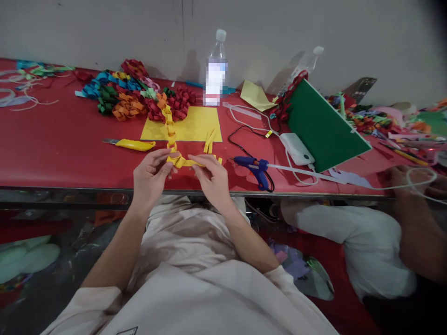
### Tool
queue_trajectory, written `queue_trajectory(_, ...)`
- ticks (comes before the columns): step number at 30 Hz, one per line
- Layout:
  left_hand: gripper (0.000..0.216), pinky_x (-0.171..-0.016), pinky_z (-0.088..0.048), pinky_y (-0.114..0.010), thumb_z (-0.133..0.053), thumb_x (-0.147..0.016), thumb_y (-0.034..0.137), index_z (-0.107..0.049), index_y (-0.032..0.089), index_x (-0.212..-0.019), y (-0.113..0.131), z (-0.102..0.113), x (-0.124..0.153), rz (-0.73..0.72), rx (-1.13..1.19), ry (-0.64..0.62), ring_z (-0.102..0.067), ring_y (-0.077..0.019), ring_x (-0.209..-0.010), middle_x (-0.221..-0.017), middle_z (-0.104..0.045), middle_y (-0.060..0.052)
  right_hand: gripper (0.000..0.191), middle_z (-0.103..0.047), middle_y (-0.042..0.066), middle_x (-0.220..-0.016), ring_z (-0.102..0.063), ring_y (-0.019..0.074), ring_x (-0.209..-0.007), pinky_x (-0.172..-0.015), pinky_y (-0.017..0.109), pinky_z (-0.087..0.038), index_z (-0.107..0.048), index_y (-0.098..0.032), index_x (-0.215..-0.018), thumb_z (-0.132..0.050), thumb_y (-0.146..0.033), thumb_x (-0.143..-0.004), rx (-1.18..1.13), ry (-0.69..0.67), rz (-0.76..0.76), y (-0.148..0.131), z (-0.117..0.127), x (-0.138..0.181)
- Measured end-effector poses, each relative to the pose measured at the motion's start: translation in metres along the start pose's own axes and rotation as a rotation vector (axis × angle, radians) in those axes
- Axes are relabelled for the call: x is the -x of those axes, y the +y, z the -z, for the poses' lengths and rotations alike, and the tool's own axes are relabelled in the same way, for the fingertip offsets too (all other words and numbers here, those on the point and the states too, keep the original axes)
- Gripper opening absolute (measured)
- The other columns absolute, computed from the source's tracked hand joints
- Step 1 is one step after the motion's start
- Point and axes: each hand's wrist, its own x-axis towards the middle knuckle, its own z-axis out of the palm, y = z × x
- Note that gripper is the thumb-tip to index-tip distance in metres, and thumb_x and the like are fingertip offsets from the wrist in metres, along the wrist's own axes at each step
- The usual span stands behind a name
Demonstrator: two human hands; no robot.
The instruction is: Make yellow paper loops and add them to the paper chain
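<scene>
My left hand (152,173) pinches the near end of a yellow paper chain (170,129), whose links run back to a multicoloured heap of paper chain (131,95). From that end a yellow paper strip (190,163) stretches sideways, and my right hand (212,176) has its fingers closed on it. Beyond my hands lies a yellow sheet (204,122), with a few loose yellow strips (210,141) at its near right corner. A yellow utility knife (134,144) rests left of the chain. To the right of my right hand is a blue glue gun (256,170) with a long glue stick in it.
A white power bank (296,149) and its cables lie beside a leaning green board (321,125). Two bottles stand at the wall, one a clear bottle (219,51). Paper scraps (380,116) cover the far right, where another person's hands (407,179) rest at the table edge.
</scene>
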Motion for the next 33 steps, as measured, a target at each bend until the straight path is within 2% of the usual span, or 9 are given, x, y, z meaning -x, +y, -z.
queue_trajectory(4,0.037,-0.065,-0.057,-0.020,-0.079,-0.085,0.038,-0.070,0.019,-0.116,-0.005,-0.006,0.002,-0.014,-0.027,0.058,-0.071,-0.0118,-0.074,-0.110,-0.078,-0.010,0.024,-0.071,0.001,-0.098,-0.073,0.0138,-0.076,-0.067,0.025,-0.060,-0.060,-0.024,-0.106,-0.072,-0.036,-0.089,-0.376,0.089,-0.312,-0.002,-0.006,-0.002)
queue_trajectory(8,0.036,-0.063,-0.058,-0.022,-0.077,-0.087,0.042,-0.073,0.020,-0.115,-0.004,-0.012,0.000,-0.049,-0.023,0.026,-0.070,-0.0130,-0.076,-0.119,-0.074,-0.011,0.028,-0.071,-0.001,-0.087,-0.073,0.0145,-0.071,-0.064,0.025,-0.058,-0.062,-0.022,-0.098,-0.077,-0.039,-0.082,-0.430,0.119,-0.378,-0.003,-0.011,-0.005)
queue_trajectory(12,0.031,-0.066,-0.060,-0.025,-0.072,-0.091,0.042,-0.075,0.026,-0.118,-0.003,-0.010,-0.003,-0.185,-0.147,-0.036,-0.066,-0.0097,-0.072,-0.126,-0.067,-0.008,0.018,-0.071,0.000,-0.082,-0.071,0.0153,-0.072,-0.069,0.027,-0.059,-0.066,-0.020,-0.090,-0.074,-0.036,-0.086,-0.236,0.167,-0.275,-0.004,-0.013,-0.004)
queue_trajectory(15,0.037,-0.065,-0.060,-0.025,-0.072,-0.091,0.044,-0.072,0.026,-0.124,-0.004,-0.007,-0.003,-0.229,-0.242,-0.022,-0.068,-0.0120,-0.077,-0.117,-0.069,-0.007,0.019,-0.075,0.003,-0.090,-0.072,0.0150,-0.075,-0.076,0.028,-0.060,-0.070,-0.021,-0.104,-0.064,-0.036,-0.095,-0.060,0.104,-0.177,-0.006,-0.010,-0.001)
queue_trajectory(18,0.044,-0.073,-0.061,-0.025,-0.078,-0.085,0.049,-0.071,0.021,-0.117,-0.003,-0.006,-0.003,-0.214,-0.247,0.074,-0.071,-0.0166,-0.089,-0.101,-0.073,-0.005,0.031,-0.077,0.007,-0.109,-0.073,0.0159,-0.085,-0.080,0.028,-0.060,-0.069,-0.022,-0.124,-0.056,-0.037,-0.100,0.055,0.022,-0.092,-0.008,-0.005,0.001)
queue_trajectory(22,0.030,-0.080,-0.057,-0.025,-0.074,-0.089,0.047,-0.075,0.022,-0.105,0.001,-0.008,-0.003,-0.270,-0.311,0.090,-0.070,-0.0159,-0.091,-0.100,-0.074,-0.005,0.036,-0.070,0.010,-0.128,-0.072,0.0152,-0.091,-0.081,0.028,-0.059,-0.065,-0.026,-0.136,-0.047,-0.032,-0.105,0.105,0.035,0.025,-0.009,-0.002,0.001)
queue_trajectory(26,0.025,-0.080,-0.056,-0.027,-0.071,-0.092,0.045,-0.078,0.026,-0.107,0.005,-0.011,-0.002,-0.319,-0.357,0.045,-0.068,-0.0177,-0.094,-0.103,-0.073,-0.005,0.037,-0.071,0.009,-0.109,-0.068,0.0146,-0.087,-0.083,0.028,-0.058,-0.065,-0.025,-0.137,-0.049,-0.028,-0.104,0.215,0.106,0.091,-0.009,-0.005,-0.001)
queue_trajectory(29,0.025,-0.081,-0.056,-0.029,-0.072,-0.090,0.046,-0.079,0.027,-0.106,0.004,-0.016,0.001,-0.330,-0.394,0.032,-0.068,-0.0187,-0.093,-0.103,-0.073,-0.006,0.038,-0.070,0.008,-0.106,-0.066,0.0141,-0.081,-0.080,0.027,-0.058,-0.064,-0.026,-0.138,-0.048,-0.027,-0.104,0.326,0.153,0.087,-0.007,-0.009,-0.002)
queue_trajectory(33,0.031,-0.083,-0.057,-0.030,-0.076,-0.087,0.048,-0.077,0.024,-0.107,0.002,-0.023,0.004,-0.303,-0.357,0.058,-0.068,-0.0182,-0.091,-0.102,-0.073,-0.005,0.044,-0.067,0.011,-0.109,-0.067,0.0157,-0.096,-0.089,0.027,-0.057,-0.064,-0.024,-0.138,-0.040,-0.015,-0.103,0.431,0.123,0.193,-0.001,-0.010,-0.002)
